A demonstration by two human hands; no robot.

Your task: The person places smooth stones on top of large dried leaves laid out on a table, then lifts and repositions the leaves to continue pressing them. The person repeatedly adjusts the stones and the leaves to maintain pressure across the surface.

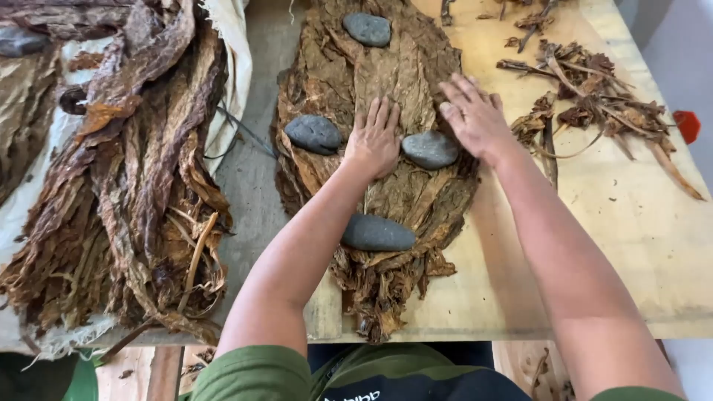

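Pale wooden tabletop [631, 223] carries a flattened stack of brown dried leaves [386, 74], long axis from 12 to 6 o'clock. The left hand [373, 141] presses it, fingers flat and close together; the right hand [475, 115] hovers with fingers spread, a grey smooth stone [431, 150] just at 7 o'clock of it.

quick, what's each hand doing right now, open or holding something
Left hand: open, palm flat on the stacked dried leaves, holding nothing.
Right hand: open, fingers spread over the stack's right edge, holding nothing.

A heap of loose brown leaves [126, 193] lay on white cloth [230, 44] at left; stripped stems [594, 104] and a red object [688, 126] sat right.
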